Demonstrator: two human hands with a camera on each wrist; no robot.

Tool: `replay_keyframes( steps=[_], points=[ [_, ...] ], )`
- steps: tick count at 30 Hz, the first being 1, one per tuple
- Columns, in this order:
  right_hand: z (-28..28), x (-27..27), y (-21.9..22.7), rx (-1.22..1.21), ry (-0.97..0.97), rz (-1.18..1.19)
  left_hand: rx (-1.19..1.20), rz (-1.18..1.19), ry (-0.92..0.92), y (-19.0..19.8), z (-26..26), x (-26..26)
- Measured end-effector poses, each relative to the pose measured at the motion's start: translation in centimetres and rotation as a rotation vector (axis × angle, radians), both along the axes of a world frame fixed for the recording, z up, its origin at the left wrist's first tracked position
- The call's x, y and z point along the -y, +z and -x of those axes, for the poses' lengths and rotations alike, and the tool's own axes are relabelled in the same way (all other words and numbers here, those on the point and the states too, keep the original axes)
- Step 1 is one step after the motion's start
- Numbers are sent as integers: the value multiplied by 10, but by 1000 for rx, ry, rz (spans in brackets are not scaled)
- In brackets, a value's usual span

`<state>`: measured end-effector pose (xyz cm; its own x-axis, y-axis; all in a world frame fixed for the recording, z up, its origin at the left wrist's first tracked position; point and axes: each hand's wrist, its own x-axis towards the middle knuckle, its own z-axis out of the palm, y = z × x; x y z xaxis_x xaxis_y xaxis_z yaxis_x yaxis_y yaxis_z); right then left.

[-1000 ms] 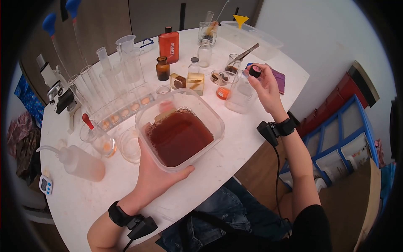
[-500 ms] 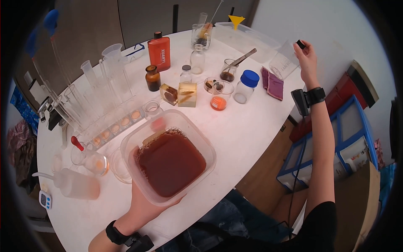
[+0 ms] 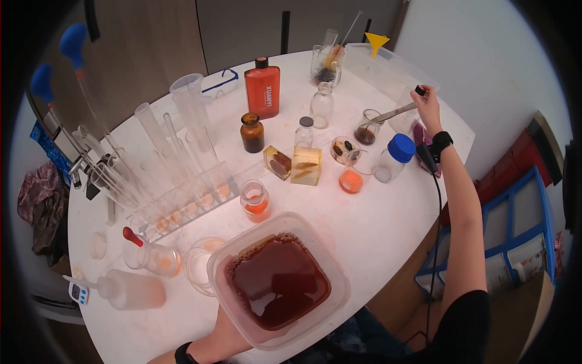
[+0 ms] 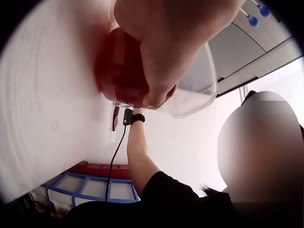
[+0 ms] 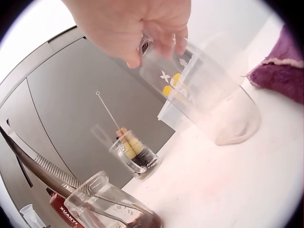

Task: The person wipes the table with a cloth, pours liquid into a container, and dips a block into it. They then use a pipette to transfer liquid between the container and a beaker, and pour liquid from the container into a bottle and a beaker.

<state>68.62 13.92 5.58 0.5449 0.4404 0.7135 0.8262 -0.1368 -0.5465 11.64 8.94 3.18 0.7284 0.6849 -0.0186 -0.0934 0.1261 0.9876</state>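
Observation:
My left hand (image 3: 225, 338) holds a square clear plastic tub (image 3: 339, 291) of red-brown liquid from below and the side, near the table's front edge. In the left wrist view its thumb presses along the tub's wall (image 4: 202, 90). At the back right, my right hand (image 3: 429, 109) grips a clear, black-capped bottle (image 5: 213, 107) by its neck, its body tilted and its base low over the tabletop. Close by are a small jar (image 3: 365, 134) with dark contents and metal tweezers (image 3: 394, 113) leaning in it, a purple cloth (image 5: 280, 71) and a blue-capped jar (image 3: 394, 158).
A tube rack (image 3: 200, 209) and a wash bottle (image 3: 133, 291) stand on the left. An open glass bottle (image 3: 254, 200), resin blocks (image 3: 307, 167) and a brown bottle (image 3: 252, 133) fill the middle. Farther back are a red bottle (image 3: 262, 91) and a clear bin (image 3: 388, 70).
My right hand has carried the bottle from the table's middle right to the back right, uncovering the blue-capped jar. The head view has shifted; the tub now appears lower in it, still held.

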Motion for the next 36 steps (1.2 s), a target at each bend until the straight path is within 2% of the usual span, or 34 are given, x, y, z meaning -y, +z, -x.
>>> replay_keyframes(
  steps=[2, 3, 5, 6, 8, 10, 12, 13, 15, 16, 17, 19, 23, 26, 28, 29, 31, 34, 36],
  points=[
    [3, 6, 3, -39, 48, -4, -163, -394, -128, 5, 2, -4],
    [3, 12, 4, -39, 46, 1, -162, -389, -130, 6, 2, -4],
    [5, 30, 12, 41, -37, 11, -157, -561, -81, 9, 1, -1],
    [9, 43, 20, 68, -85, -50, -156, -557, -78, 8, 1, 1],
    [19, 66, 44, 142, -155, -210, -103, -455, 51, 6, 2, 4],
    [40, 83, 68, 180, -157, -289, -82, -439, 37, -1, 3, 2],
    [82, 94, 94, 177, 22, -346, -60, -423, 15, 0, 2, 2],
    [111, 98, 107, 182, 23, -344, -20, -453, 40, 3, 0, 3],
    [176, 95, 126, 36, 311, -77, 22, -481, 68, 8, -2, 2],
    [203, 86, 128, 151, 402, 18, 24, -505, 52, 9, -1, 0],
    [225, 78, 129, 279, 430, 173, 26, -531, 36, 10, 0, 0],
    [277, 61, 127, 310, 521, 453, 2, -546, 49, 9, 3, 1],
    [311, 4, 104, 451, 667, 930, -107, -589, 41, 1, 10, -1],
    [313, -43, 85, 535, 660, 1052, -153, -703, 87, -1, 13, 0],
    [320, -66, 77, 349, 537, 1210, -156, -659, 81, -3, 14, -1],
    [325, -71, 74, 359, 541, 1209, -174, -667, 90, -6, 13, -1],
    [334, -80, 69, 377, 427, 1336, -205, -673, 108, -6, 13, 0],
    [330, -94, 52, 423, 490, 1202, -194, -666, 109, -6, 15, 0],
    [331, -103, 47, 520, 449, 1136, -160, -680, 137, -8, 14, -1]
  ],
)
